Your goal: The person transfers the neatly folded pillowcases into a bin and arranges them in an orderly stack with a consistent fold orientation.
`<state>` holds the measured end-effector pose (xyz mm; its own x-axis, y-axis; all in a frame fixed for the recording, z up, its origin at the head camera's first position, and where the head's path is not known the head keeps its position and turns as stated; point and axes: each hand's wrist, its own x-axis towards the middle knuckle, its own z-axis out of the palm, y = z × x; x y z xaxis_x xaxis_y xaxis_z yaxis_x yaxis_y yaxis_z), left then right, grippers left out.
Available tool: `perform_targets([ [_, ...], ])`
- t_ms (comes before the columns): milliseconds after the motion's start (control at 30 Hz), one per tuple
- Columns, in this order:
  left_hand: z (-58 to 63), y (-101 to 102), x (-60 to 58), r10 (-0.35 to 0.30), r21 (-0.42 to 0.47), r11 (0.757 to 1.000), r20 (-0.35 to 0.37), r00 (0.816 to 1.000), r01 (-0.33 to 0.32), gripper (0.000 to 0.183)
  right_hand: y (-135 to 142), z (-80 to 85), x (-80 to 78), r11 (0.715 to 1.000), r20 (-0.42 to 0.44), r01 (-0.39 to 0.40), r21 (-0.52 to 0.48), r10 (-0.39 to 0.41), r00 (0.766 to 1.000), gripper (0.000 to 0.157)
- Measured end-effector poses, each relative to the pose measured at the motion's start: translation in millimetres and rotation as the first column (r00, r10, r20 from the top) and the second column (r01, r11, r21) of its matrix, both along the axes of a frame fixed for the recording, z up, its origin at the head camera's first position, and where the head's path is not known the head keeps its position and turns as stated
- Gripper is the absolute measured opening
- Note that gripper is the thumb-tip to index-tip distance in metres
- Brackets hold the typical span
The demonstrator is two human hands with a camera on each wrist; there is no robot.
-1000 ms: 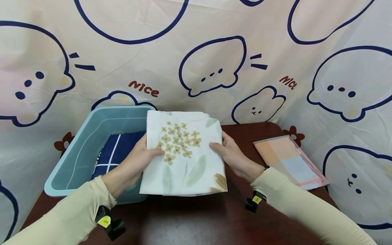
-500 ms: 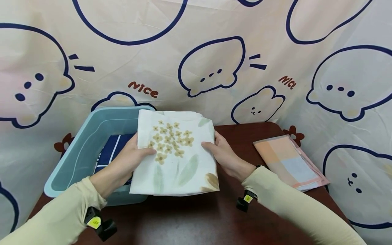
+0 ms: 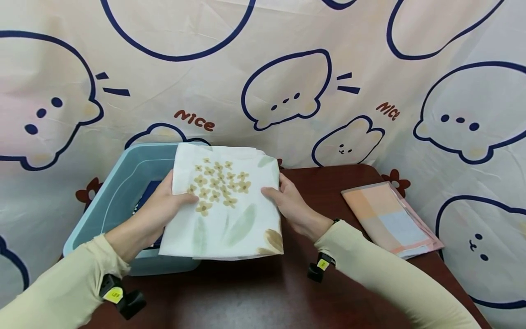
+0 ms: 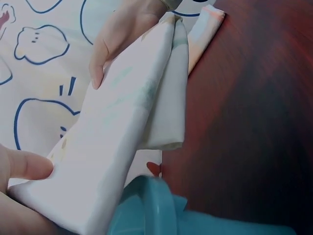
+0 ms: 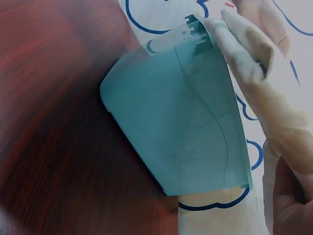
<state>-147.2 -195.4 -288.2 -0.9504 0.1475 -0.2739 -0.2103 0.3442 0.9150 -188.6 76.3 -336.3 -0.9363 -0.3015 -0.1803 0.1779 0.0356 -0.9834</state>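
Note:
Between both hands hangs a folded white cloth [image 3: 226, 205] printed with tan flowers and pale green leaves. My left hand [image 3: 158, 205] grips its left edge, thumb on top and fingers underneath, out of sight. On the opposite edge my right hand [image 3: 297, 205] pinches the cloth the same way. The cloth is held above the table, its left part over the right side of a blue-green plastic tub [image 3: 94, 214]. Inside the tub lies a navy cloth [image 3: 148, 194], mostly hidden by the left hand and the white cloth. The left wrist view shows the folded layers of the white cloth [image 4: 112, 122] edge-on.
A folded checked cloth [image 3: 390, 217] in orange, blue and pink lies on the right side of the dark red-brown table [image 3: 255, 297]. A curtain [image 3: 283, 27] with cartoon outlines hangs behind and beside the table. The tub's outer wall [image 5: 171, 117] fills much of the right wrist view.
Both hands have carried the white cloth leftward, further over the tub. More of the navy cloth is covered now. The checked cloth has stayed in place.

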Motion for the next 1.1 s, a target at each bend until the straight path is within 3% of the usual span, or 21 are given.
perform_targets([
  [233,3.3,-13,-3.6,0.022,-0.044,0.999,0.013,1.0,-0.021,0.08,-14,0.3,-1.9,1.0,-0.012,-0.008,-0.02,0.008,1.0,0.055],
  [1100,14.4,-69,-18.6,-0.028,-0.114,0.993,0.015,0.999,0.03,0.085,-63,9.4,-10.4,0.996,-0.002,-0.004,-0.085,0.003,1.0,0.054],
])
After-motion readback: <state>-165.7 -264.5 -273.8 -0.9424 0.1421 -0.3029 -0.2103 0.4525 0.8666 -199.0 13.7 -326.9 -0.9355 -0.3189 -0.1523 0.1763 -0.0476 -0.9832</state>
